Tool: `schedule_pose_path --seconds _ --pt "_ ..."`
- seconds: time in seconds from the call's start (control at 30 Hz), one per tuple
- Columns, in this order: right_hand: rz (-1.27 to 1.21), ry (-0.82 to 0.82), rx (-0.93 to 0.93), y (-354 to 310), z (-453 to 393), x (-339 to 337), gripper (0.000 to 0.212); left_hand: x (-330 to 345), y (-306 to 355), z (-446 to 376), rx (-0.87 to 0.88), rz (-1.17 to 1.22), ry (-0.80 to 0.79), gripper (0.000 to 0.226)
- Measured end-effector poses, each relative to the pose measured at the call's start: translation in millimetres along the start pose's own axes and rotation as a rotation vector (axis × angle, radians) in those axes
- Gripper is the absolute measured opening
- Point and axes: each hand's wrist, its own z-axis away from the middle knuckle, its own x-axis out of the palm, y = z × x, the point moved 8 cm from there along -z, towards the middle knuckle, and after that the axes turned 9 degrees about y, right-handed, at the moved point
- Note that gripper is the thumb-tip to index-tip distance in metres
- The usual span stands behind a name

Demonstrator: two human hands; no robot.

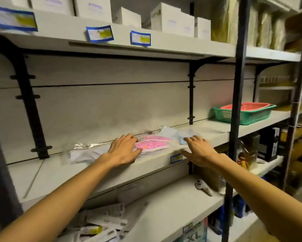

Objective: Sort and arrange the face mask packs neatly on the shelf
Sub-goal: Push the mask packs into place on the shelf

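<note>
Stockroom, grey shelf [155, 163]: our left hand [124, 151] flat, open on the pink mask pack [153, 143], right hand [199, 149] open, holding nothing; bare shelf leftward

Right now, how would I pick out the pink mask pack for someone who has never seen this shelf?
Find the middle shelf, the one with the green basket at its right end. The pink mask pack lies near its front edge, between the two hands. It alone is bright pink; the packs beside it are white or pale blue.

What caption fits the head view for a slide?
Both hands, left hand and right hand, reach over mask packs on the shelf.
</note>
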Motion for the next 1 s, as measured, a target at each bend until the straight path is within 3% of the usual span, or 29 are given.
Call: schedule_pose_path --seconds 0.2,0.33,0.47,0.57,0.7,0.87,1.0 --pt "-0.16 0.029 -0.035 17 -74 27 0.061 36 11 -48 -0.155 0.035 -0.114 0.061" --pt "-0.269 -0.002 -0.177 9 -126 55 0.058 65 5 -64 -0.271 -0.017 -0.241 0.07" --pt "-0.36 -0.058 -0.392 -19 -163 79 0.062 70 -10 -68 -0.4 -0.007 -0.232 0.084" --pt "-0.383 -0.128 -0.442 -39 -184 98 0.066 65 -25 -67 -0.471 -0.009 -0.231 0.088" --pt "-0.457 -0.191 -0.506 -60 -192 115 0.052 59 -41 -53 -0.571 -0.05 -0.223 0.082" --pt "-0.442 0.041 -0.611 -69 -194 105 0.033 38 -54 -37 -0.63 -0.132 -0.15 0.066" --pt "-0.653 0.168 -0.468 -67 -199 84 0.028 13 -66 -24 -0.688 -0.184 -0.059 0.046"
